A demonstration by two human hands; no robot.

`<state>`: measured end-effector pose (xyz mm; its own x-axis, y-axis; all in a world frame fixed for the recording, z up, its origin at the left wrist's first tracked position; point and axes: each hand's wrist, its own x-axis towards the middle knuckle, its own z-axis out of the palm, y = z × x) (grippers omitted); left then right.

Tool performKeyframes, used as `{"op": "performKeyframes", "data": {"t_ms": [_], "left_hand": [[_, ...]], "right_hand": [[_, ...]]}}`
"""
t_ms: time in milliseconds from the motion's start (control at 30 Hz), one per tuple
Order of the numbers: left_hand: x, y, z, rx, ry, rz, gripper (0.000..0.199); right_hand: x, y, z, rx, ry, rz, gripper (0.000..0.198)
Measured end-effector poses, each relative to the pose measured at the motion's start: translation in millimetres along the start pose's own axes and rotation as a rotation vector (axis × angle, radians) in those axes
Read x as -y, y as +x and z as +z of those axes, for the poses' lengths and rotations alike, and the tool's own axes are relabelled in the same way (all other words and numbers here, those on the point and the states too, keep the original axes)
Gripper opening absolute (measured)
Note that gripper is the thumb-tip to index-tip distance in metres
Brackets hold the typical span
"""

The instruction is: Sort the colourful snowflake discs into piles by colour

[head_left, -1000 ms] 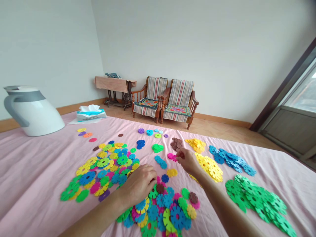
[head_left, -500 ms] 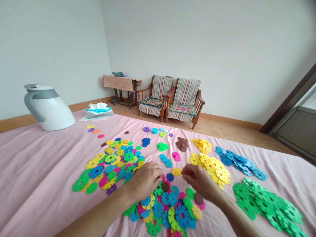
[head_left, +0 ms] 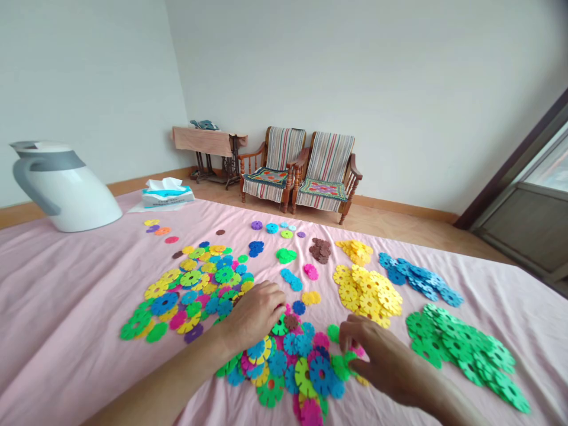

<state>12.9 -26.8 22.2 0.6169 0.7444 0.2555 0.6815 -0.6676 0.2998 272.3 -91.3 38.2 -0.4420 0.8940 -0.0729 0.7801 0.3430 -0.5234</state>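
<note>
Colourful notched plastic discs lie on a pink cloth. My left hand [head_left: 256, 310] rests between the left mixed pile [head_left: 190, 296] and the near mixed pile [head_left: 306, 367], its fingers curled together; whatever they hold is hidden. At the near pile's right edge is my right hand [head_left: 370, 355], thumb and fingers apart around a green disc [head_left: 341, 367]. I see no disc gripped there. Beyond my hands lie a pair of small yellow discs [head_left: 311, 298], a dark blue disc [head_left: 299, 307] and a pink cluster [head_left: 311, 271].
Single-colour heaps spread to the right: large yellow [head_left: 368, 293], blue [head_left: 417, 278], green [head_left: 465, 343], small yellow [head_left: 355, 251] and brown [head_left: 320, 251]. At the far left stand a white jug [head_left: 84, 195] and a tissue box [head_left: 166, 195]. Two wooden chairs [head_left: 326, 171] stand beyond.
My right hand has moved from beside the small yellow discs down to the near pile's right edge, its fingers opening. My left hand stays nearly in place. The view has shifted slightly.
</note>
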Motion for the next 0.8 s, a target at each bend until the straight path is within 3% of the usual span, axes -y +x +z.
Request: {"op": "performKeyframes", "data": {"t_ms": [133, 300, 667, 800], "left_hand": [[0, -1, 1, -0.007, -0.023, -0.017, 0.018], [-1, -1, 1, -0.024, -0.030, -0.011, 0.020], [-4, 1, -4, 0.008, -0.009, -0.025, 0.017], [-4, 1, -4, 0.012, -0.010, -0.023, 0.018]], "right_hand": [[12, 2, -1, 0.001, 0.066, 0.030, 0.024], [38, 8, 10, 0.032, 0.128, -0.030, 0.031], [43, 6, 14, -0.009, 0.084, -0.002, 0.027], [52, 4, 15, 0.074, 0.084, -0.144, 0.035]]}}
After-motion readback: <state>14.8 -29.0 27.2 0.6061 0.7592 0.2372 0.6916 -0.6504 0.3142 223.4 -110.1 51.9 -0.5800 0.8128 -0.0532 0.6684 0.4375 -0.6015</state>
